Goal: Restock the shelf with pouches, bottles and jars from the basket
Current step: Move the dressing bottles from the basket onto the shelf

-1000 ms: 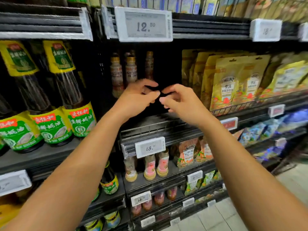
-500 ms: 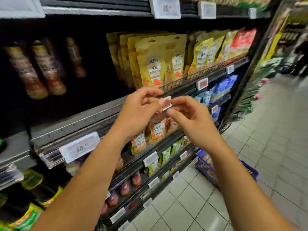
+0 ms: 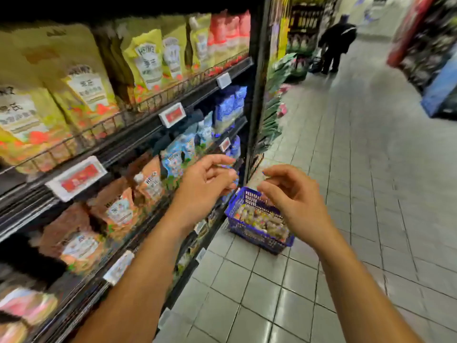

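Observation:
A blue plastic basket (image 3: 249, 231) stands on the tiled floor at the foot of the shelf unit, holding several blurred packs. My left hand (image 3: 206, 184) hovers above and left of the basket in front of the shelves, fingers loosely curled, holding nothing. My right hand (image 3: 294, 196) hangs over the basket's near side, fingers relaxed and empty. The shelf (image 3: 138, 134) carries yellow-green Heinz pouches (image 3: 146, 60) on top, orange pouches (image 3: 118, 206) and blue pouches (image 3: 225, 107) below.
White and red price tags (image 3: 172, 114) line the shelf edges. The shelf unit ends at a dark upright post (image 3: 254, 95). A person in dark clothes (image 3: 336, 43) bends over far down the tiled aisle (image 3: 358, 169). More racks stand at the right.
My view has swung right and down, from the bottles to the pouches and the floor basket. My hands have parted and dropped from the shelf edge toward the basket.

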{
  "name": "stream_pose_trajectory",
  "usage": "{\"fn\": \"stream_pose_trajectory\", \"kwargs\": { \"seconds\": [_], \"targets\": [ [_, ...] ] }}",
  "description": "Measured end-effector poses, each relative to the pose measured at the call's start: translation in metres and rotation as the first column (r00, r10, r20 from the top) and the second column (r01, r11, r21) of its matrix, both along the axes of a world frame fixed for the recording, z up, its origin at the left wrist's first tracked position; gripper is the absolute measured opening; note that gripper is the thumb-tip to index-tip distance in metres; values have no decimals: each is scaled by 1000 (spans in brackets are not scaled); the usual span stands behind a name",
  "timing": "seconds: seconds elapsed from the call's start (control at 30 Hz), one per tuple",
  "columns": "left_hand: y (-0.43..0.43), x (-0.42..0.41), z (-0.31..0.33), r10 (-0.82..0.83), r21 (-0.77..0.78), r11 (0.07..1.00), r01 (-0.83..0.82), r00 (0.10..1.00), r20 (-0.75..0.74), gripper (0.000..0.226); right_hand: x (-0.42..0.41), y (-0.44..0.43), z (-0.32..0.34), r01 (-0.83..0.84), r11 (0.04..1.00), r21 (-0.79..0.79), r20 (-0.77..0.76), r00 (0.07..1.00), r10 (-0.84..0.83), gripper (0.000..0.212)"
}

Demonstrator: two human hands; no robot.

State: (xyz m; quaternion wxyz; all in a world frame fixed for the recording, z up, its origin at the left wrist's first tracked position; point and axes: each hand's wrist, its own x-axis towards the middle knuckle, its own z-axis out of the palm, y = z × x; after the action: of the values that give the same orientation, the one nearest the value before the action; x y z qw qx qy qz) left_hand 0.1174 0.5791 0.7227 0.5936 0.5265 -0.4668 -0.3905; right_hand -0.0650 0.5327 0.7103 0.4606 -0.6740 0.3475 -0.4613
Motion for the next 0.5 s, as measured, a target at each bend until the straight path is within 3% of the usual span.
{"fn": "stream_pose_trajectory", "kwargs": {
  "seconds": [0.3,0.5],
  "targets": [
    [-88,-77,-26,-178,76,981,178,984,0,21,-90,-43,-14,233,966,108,-101,970,-223,13],
    [-137,-97,-41,-242,133,962,240,970,5,22,-115,-81,-34,307,934,181,-73,952,-298,12]
  ]
}}
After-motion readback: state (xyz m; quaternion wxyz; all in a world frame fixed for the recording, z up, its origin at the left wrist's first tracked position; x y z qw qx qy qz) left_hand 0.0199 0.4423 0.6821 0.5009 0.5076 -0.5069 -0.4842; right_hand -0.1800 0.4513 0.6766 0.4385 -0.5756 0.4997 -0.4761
